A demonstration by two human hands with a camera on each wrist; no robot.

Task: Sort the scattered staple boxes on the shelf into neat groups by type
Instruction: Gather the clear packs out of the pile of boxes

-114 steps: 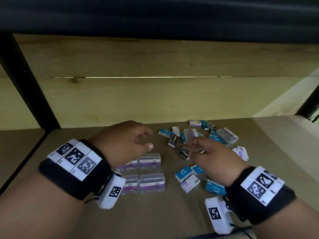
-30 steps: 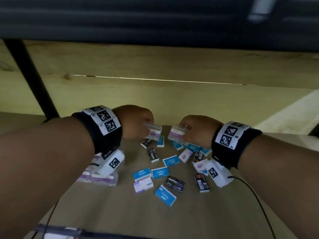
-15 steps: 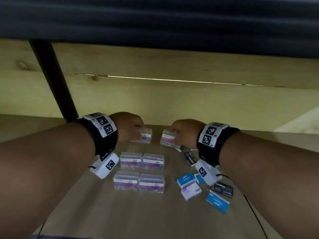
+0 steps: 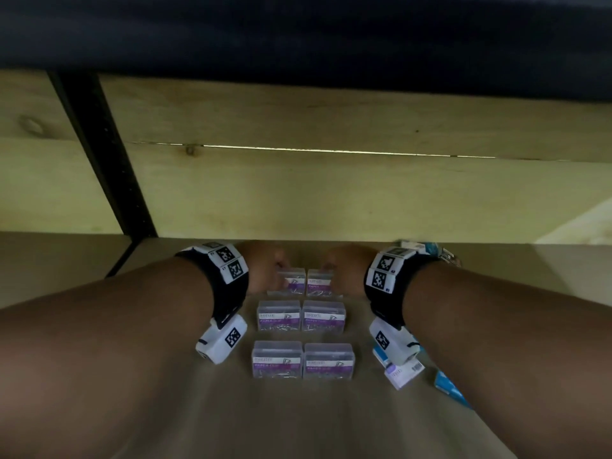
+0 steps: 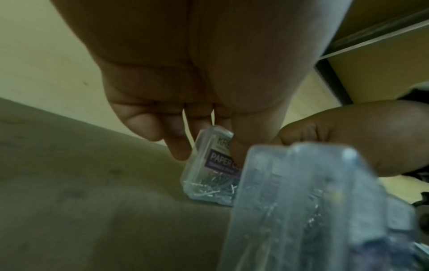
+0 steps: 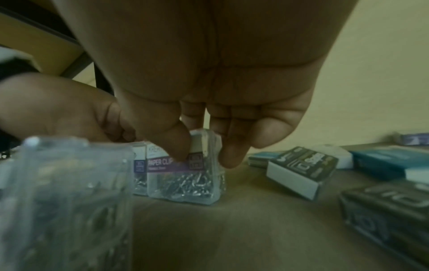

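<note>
- My left hand (image 4: 265, 265) pinches a clear plastic paper-clip box with purple label (image 4: 291, 282) near the wooden shelf (image 4: 298, 419) back edge.
- My right hand (image 4: 346, 265) pinches its twin box (image 4: 319, 282); the two boxes stand side by side.
- Risk: a skewed release could nudge the row (image 4: 301, 321) in front.
- Blue cardboard box (image 4: 452, 389) lies unsorted toward the right edge.

My left hand (image 4: 265, 265) and right hand (image 4: 344, 263) each hold a clear paper-clip box (image 4: 291, 282) at the shelf's (image 4: 298, 419) back, side by side behind four matching boxes (image 4: 302, 339).
</note>
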